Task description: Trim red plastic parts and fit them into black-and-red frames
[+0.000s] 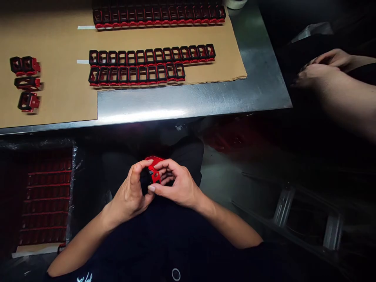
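Observation:
Close to my body, below the table edge, a red and black plastic part [155, 175] is held between both hands. My left hand [134, 188] grips it from the left, thumb and fingers curled on its edge. From the other side my right hand [176, 182] pinches it with thumb and index finger, the other fingers curled behind. Much of the part is hidden by the fingers. On the table, similar red and black frame-like parts [151, 56] stand in two rows on cardboard [164, 36].
More rows of such parts [158, 15] stand at the back; several loose ones [28, 101] are at left. A plastic-lined box [47, 199] holds stacked parts below left. The metal table [190, 102] has a corner at right, near another person's hands [326, 64].

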`<action>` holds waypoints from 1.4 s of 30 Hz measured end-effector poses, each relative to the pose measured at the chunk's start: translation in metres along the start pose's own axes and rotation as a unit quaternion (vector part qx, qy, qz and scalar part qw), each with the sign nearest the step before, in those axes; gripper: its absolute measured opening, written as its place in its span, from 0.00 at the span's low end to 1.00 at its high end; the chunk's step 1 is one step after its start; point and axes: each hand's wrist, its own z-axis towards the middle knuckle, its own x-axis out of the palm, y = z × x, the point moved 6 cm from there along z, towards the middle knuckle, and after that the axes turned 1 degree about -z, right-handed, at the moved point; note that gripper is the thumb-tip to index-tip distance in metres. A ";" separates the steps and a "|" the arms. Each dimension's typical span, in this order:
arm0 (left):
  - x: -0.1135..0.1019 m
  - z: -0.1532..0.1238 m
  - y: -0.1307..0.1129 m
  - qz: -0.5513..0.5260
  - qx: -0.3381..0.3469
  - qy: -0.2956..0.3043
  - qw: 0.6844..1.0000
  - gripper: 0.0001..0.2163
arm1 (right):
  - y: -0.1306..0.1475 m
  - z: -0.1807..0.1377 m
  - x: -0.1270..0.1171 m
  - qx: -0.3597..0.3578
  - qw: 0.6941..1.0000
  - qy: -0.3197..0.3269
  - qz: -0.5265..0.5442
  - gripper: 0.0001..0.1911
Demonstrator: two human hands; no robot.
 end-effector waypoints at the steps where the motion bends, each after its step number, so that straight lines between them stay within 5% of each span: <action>1: 0.001 0.000 0.000 0.011 0.014 0.000 1.000 0.54 | 0.002 0.000 0.000 -0.008 1.000 -0.004 -0.014 0.21; 8: -0.001 -0.004 0.002 0.025 0.077 -0.034 0.996 0.58 | -0.014 0.001 0.003 0.020 0.993 0.036 0.110 0.16; 17: -0.010 0.010 -0.004 -0.097 0.021 -0.035 0.994 0.55 | -0.029 0.004 0.012 0.123 0.915 0.138 0.358 0.20; 22: -0.008 0.010 0.004 -0.135 -0.070 -0.044 0.987 0.56 | -0.038 0.005 0.013 0.174 0.901 0.129 0.377 0.21; 30: 0.009 -0.005 0.021 -0.124 -0.166 0.005 0.978 0.46 | -0.035 0.008 0.008 0.172 0.934 0.100 0.296 0.21; 32: 0.010 -0.009 0.026 -0.125 -0.170 0.001 0.977 0.44 | -0.025 0.009 0.002 0.127 0.966 0.095 0.206 0.18; 35: 0.014 -0.015 0.036 -0.285 -0.217 0.013 0.934 0.39 | 0.007 0.007 -0.009 -0.075 0.993 0.078 -0.048 0.07; 39: 0.019 -0.020 0.037 -0.485 -0.252 0.031 0.837 0.28 | 0.038 -0.008 -0.006 -0.317 0.893 0.072 -0.310 0.11; 42: 0.013 -0.018 0.033 -0.457 -0.233 -0.007 0.859 0.30 | 0.039 -0.011 -0.001 -0.357 0.866 0.059 -0.343 0.10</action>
